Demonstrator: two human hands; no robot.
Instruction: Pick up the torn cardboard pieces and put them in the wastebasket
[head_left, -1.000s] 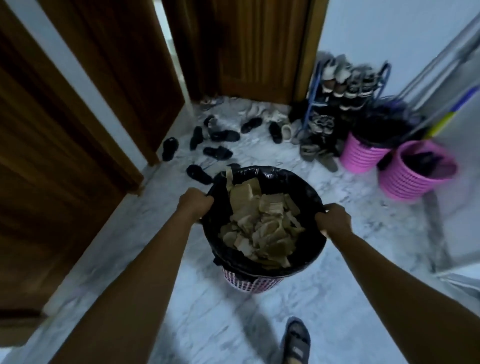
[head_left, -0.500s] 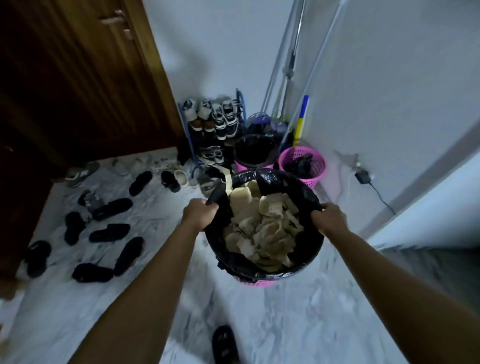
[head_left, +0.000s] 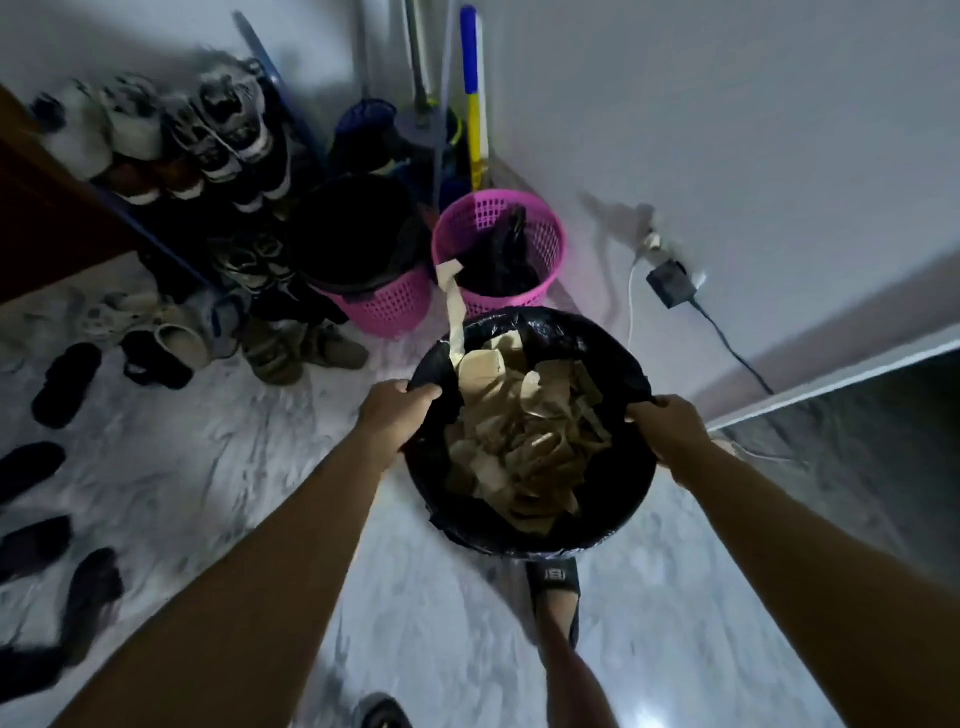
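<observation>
Fingers (head_left: 421, 391) of the left hand (head_left: 395, 415) curl over the rim and grip the round wastebasket lined with a glossy black plastic bag (head_left: 519, 535) at its nine o'clock edge. The right hand (head_left: 670, 431) clamps the liner and rim the same way at three o'clock, with the thumb on top. Between the two grips, filling the basket almost to its mouth, lie the torn brown cardboard pieces (head_left: 524, 431) in a loose heap. One long pale cardboard strip (head_left: 451, 306) sticks up and out past the rim at eleven o'clock, just beyond the left knuckles. The near edge of the basket overlaps the toe end of a foot in a black slide sandal (head_left: 554, 582) at six o'clock. Underfoot is a white marble floor with grey veining (head_left: 208, 467), which meets a plain pale wall (head_left: 727, 130) at twelve to two o'clock. Against that corner stand two pink plastic mesh baskets, the left one (head_left: 389, 306) lined in black and the right one (head_left: 519, 218) holding a crumpled black bag. Behind them lean long handles, one of them a blue and yellow pole (head_left: 470, 93). At ten o'clock a blue-framed shoe rack (head_left: 218, 156) is packed with sneakers, and dark loose sandals (head_left: 65, 384) are scattered at nine o'clock. A black charger block with a trailing cable (head_left: 670, 285) sits on the wall at two o'clock.
</observation>
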